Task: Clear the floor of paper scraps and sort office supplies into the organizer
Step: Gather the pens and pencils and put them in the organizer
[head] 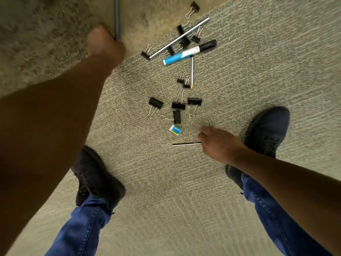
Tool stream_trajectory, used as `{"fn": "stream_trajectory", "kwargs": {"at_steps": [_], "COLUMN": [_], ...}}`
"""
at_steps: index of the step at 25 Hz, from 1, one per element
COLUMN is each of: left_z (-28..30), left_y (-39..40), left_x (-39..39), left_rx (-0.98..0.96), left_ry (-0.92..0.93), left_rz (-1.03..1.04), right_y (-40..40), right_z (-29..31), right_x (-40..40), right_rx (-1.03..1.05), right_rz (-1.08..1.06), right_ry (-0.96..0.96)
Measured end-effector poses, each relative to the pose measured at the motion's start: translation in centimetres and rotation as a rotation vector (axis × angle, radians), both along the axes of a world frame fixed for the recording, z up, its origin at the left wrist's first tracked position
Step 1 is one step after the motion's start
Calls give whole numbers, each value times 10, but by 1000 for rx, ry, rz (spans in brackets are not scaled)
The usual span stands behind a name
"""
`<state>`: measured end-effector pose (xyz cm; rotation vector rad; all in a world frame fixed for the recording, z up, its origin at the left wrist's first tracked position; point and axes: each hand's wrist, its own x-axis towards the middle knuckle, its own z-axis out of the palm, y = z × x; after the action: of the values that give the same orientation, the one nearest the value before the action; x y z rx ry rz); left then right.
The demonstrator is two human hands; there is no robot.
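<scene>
Office supplies lie scattered on the carpet floor [239,61] between your shoes, and no paper scraps or organizer show.
Your left hand [103,41] is closed around a dark upright pole [117,17], steadying you as you bend. Your right hand [219,143] reaches down to a slim pen [186,144], its fingers [201,135] curled at the pen's end; whether they have pinched it yet, you cannot tell. Farther out lie a long silver rod [180,38], a blue-and-white marker [190,52], a pencil [191,72], many black binder clips [178,105] and a small eraser [175,130]. You are at the gathering step, it seems; next, close firmly on the pen and lift it.
</scene>
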<state>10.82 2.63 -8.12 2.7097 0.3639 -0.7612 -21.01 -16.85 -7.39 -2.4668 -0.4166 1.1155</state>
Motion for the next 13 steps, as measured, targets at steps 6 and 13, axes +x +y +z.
{"fn": "stream_trajectory", "kwargs": {"at_steps": [6,13], "left_z": [28,26], "left_y": [-20,-40], "left_x": [-39,-41], "left_rx": [-558,-466], "left_ry": [214,108], "left_rz": [240,143], "right_y": [-21,-19], "right_z": [32,26], "right_x": [46,165], "right_rx": [135,386], "right_rz": [-790,-1516], "right_ry": [44,254]}}
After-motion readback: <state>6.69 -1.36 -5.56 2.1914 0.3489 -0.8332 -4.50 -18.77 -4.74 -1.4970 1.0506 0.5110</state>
